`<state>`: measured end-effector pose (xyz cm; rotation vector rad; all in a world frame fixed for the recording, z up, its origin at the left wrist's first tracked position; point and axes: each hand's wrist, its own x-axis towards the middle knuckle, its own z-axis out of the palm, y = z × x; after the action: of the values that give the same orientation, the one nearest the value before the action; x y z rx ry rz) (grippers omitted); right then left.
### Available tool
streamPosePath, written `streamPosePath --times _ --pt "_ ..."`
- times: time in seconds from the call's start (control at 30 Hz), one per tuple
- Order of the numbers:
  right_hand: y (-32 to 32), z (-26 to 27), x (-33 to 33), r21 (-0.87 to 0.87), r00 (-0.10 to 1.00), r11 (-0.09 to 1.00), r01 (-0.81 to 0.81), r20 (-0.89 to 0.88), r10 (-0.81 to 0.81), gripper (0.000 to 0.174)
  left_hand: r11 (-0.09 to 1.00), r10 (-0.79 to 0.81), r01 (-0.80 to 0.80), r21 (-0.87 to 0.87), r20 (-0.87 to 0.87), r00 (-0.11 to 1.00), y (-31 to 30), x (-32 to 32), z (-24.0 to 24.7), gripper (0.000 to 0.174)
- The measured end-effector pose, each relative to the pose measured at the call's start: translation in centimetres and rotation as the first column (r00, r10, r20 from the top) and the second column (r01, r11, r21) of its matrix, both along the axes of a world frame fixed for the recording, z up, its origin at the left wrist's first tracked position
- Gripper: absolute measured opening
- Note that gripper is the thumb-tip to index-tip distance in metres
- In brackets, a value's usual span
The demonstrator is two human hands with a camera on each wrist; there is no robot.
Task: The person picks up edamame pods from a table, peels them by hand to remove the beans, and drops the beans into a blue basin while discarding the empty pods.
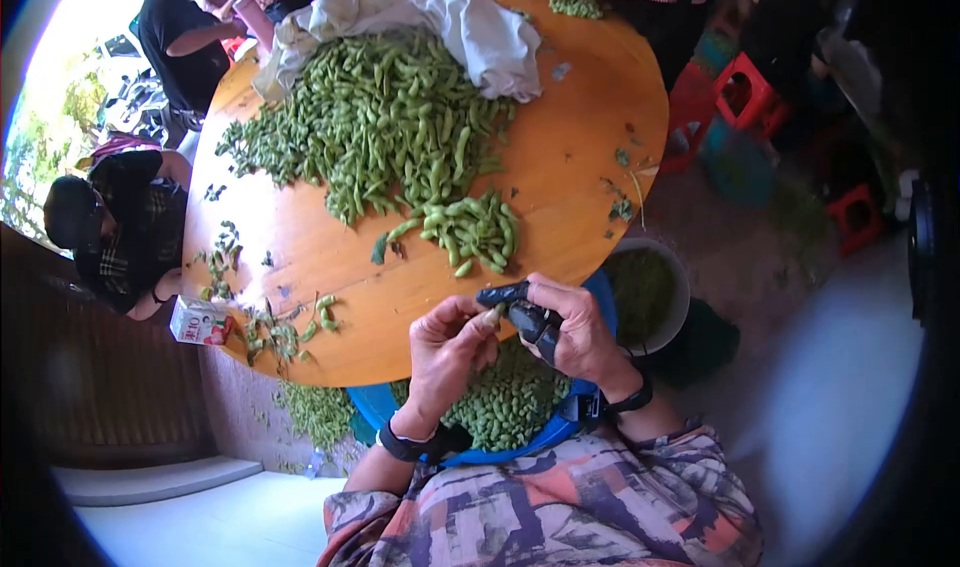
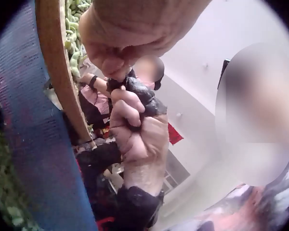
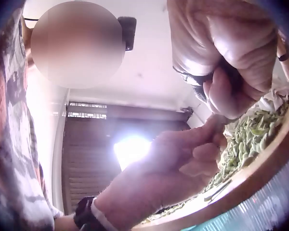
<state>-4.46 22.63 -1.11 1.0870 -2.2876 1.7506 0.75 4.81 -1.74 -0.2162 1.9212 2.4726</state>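
My left hand (image 1: 448, 352) and right hand (image 1: 575, 332) meet above the near table edge, fingertips almost together. Between them is a small green bean pod (image 1: 496, 313), pinched by left thumb and fingers, the right fingertips gripping its other end; most of it is hidden. Black coverings wrap the right thumb and forefinger. In the left wrist view the right hand (image 2: 135, 127) has its fingers curled in; in the right wrist view the left hand (image 3: 183, 154) reaches up to it. Below them, a blue tub (image 1: 375, 404) holds many shelled green beans (image 1: 505, 407).
A large heap of bean pods (image 1: 390, 117) covers much of the round wooden table (image 1: 580, 167), a white cloth (image 1: 490, 42) behind it. A smaller pod pile (image 1: 470, 229) lies nearer. A drink carton (image 1: 200, 322) stands at the left edge. A pale bucket (image 1: 682, 297) is to the right.
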Motion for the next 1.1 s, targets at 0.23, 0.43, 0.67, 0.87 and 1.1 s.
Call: streamPosePath --times 0.23,0.43,0.67,0.87,1.1 --pt "0.1 0.2 0.7 -0.463 0.560 0.886 -0.028 0.727 0.398 0.018 0.932 -0.082 0.026 0.362 0.140 0.987 0.4 0.6 0.1 0.005" --pt "-1.7 0.6 2.4 0.072 0.972 0.973 0.217 0.079 -0.223 0.025 0.759 0.006 -0.249 -0.602 -0.376 0.927 1.2 0.1 -0.5 0.011" --pt "-2.2 -0.4 2.9 0.060 0.964 0.964 0.257 -0.082 -0.252 0.023 0.988 -0.077 0.083 -0.129 0.055 0.996 0.5 0.6 0.3 0.023" --pt "-0.2 -2.2 0.6 -0.721 0.278 0.686 0.096 0.682 0.677 0.017 0.963 -0.265 0.269 -0.019 0.107 0.958 -1.8 0.5 0.6 0.022" --pt "-0.7 -2.2 1.7 -0.476 0.635 0.878 0.039 0.691 0.347 0.029 0.977 -0.204 0.207 -0.057 0.057 0.977 -1.3 0.7 -0.6 0.016"
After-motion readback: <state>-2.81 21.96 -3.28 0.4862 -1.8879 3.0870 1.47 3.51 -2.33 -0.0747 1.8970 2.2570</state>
